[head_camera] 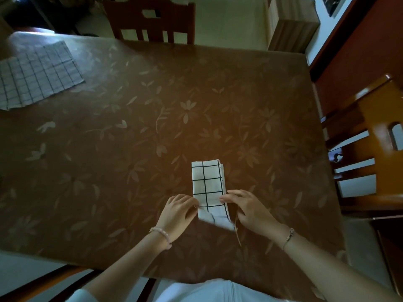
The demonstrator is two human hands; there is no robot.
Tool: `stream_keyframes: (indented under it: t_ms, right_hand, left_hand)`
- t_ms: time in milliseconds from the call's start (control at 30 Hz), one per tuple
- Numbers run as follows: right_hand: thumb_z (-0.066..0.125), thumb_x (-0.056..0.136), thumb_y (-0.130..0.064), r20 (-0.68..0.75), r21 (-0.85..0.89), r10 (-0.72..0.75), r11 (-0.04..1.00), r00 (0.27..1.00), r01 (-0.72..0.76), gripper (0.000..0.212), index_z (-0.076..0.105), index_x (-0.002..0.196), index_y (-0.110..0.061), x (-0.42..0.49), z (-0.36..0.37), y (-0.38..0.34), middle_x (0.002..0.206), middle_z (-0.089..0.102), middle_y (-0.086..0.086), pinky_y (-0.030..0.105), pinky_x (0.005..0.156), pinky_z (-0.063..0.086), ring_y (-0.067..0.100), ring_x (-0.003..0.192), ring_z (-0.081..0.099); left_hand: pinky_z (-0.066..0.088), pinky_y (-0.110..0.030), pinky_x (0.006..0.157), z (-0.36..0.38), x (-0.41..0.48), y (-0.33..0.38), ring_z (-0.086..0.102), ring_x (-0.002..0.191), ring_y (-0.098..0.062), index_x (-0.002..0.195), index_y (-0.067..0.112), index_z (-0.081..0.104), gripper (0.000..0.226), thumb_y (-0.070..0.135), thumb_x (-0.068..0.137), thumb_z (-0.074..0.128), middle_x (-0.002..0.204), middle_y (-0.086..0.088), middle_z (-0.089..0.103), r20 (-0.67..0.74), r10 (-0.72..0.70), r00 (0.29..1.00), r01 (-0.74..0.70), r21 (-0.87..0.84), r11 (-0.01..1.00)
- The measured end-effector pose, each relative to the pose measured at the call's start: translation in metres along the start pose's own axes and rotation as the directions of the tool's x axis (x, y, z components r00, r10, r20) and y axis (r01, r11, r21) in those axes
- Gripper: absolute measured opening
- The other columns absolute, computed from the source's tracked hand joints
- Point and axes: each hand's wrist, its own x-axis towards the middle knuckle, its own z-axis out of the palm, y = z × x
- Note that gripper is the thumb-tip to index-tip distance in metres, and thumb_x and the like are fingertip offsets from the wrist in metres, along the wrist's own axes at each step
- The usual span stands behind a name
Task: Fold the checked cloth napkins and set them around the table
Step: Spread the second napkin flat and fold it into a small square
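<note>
A white napkin with black checks (pixel 208 184), folded into a narrow strip, lies near the front of the table (pixel 152 127). Its near end is lifted off the tablecloth. My left hand (pixel 177 211) pinches the strip's left edge near that end. My right hand (pixel 246 211) pinches the right edge opposite. A stack of unfolded checked napkins (pixel 37 76) lies flat at the far left of the table.
The table has a brown cloth with a leaf pattern. One wooden chair (pixel 152 20) stands at the far side, another (pixel 370 144) at the right, and a chair edge (pixel 43 282) shows at the near left. A wooden cabinet (pixel 290 29) stands far right.
</note>
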Motion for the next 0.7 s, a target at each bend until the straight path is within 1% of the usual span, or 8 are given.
stream_keyframes:
  t_ms: [67,167,233,333,400,500,600,700]
  right_hand:
    - [0.046,0.078,0.007,-0.009,0.119,0.125,0.985,0.992,-0.123,0.060,0.052,0.128,-0.026,0.003,-0.002,-0.001,0.127,0.051,-0.013,0.025,0.109,0.030,0.006,0.125,0.041]
    - [0.053,0.079,0.001,0.001,0.300,0.240,0.926,0.971,-0.229,0.052,0.054,0.120,-0.031,0.007,-0.008,-0.005,0.115,0.059,-0.010,0.021,0.087,0.049,0.001,0.099,0.057]
    - [0.059,0.083,-0.014,0.001,0.313,0.272,0.914,0.962,-0.259,0.040,0.055,0.117,-0.035,0.012,-0.010,-0.007,0.105,0.059,-0.015,0.020,0.080,0.049,0.003,0.094,0.058]
    - [0.058,0.087,-0.035,-0.059,0.235,0.328,0.922,0.943,-0.306,0.030,0.054,0.117,-0.037,0.023,-0.007,-0.010,0.095,0.058,-0.019,0.022,0.078,0.048,0.002,0.094,0.056]
    - [0.056,0.089,-0.037,-0.112,0.204,0.358,0.921,0.927,-0.332,0.029,0.054,0.118,-0.035,0.030,-0.006,-0.013,0.086,0.056,-0.023,0.025,0.079,0.048,0.003,0.093,0.055]
    - [0.055,0.091,-0.032,-0.164,0.175,0.384,0.918,0.909,-0.356,0.029,0.056,0.119,-0.030,0.038,-0.006,-0.017,0.081,0.053,-0.022,0.024,0.077,0.046,0.004,0.091,0.052]
    - [0.055,0.091,-0.026,-0.238,0.167,0.393,0.917,0.888,-0.361,0.030,0.057,0.120,-0.024,0.043,-0.002,-0.019,0.098,0.059,-0.014,0.016,0.073,0.043,0.007,0.097,0.052]
    - [0.057,0.089,-0.021,-0.300,0.113,0.357,0.934,0.885,-0.338,0.035,0.056,0.124,-0.018,0.050,0.000,-0.018,0.114,0.056,-0.006,0.018,0.082,0.044,0.012,0.108,0.049]
  left_hand:
    - [0.043,-0.021,0.079,-0.006,0.009,0.000,0.058,0.081,-0.003,0.092,0.017,0.064,0.014,0.027,0.090,0.055,0.086,0.008,0.066,0.061,-0.209,0.976,0.216,-0.152,0.964]
    - [0.040,-0.010,0.056,-0.013,0.021,0.001,0.054,0.058,0.005,0.088,0.013,0.060,0.017,0.028,0.092,0.053,0.077,0.008,0.066,0.157,-0.361,0.919,0.392,-0.283,0.875]
    - [0.047,-0.012,0.063,-0.013,0.029,-0.001,0.061,0.070,0.004,0.091,0.014,0.061,0.016,0.028,0.092,0.053,0.082,0.008,0.068,0.183,-0.399,0.899,0.438,-0.316,0.842]
    - [0.054,-0.025,0.075,-0.008,0.039,-0.005,0.065,0.080,-0.005,0.092,0.019,0.061,0.012,0.030,0.091,0.055,0.083,0.009,0.068,0.201,-0.473,0.858,0.514,-0.316,0.797]
    - [0.056,-0.029,0.071,-0.005,0.045,-0.005,0.064,0.075,-0.005,0.090,0.025,0.058,0.010,0.033,0.091,0.054,0.080,0.012,0.066,0.194,-0.517,0.834,0.552,-0.284,0.784]
    - [0.051,-0.026,0.056,-0.005,0.051,0.000,0.058,0.061,-0.005,0.084,0.026,0.054,0.015,0.038,0.092,0.049,0.072,0.014,0.060,0.104,-0.519,0.848,0.528,-0.103,0.843]
    - [0.046,-0.026,0.054,-0.004,0.059,0.005,0.054,0.063,-0.008,0.080,0.024,0.055,0.018,0.037,0.091,0.049,0.076,0.010,0.054,0.018,-0.499,0.866,0.499,-0.057,0.864]
    - [0.048,-0.026,0.058,-0.001,0.066,0.003,0.053,0.070,-0.010,0.082,0.023,0.056,0.014,0.035,0.089,0.053,0.080,0.011,0.053,0.010,-0.510,0.860,0.508,-0.100,0.855]
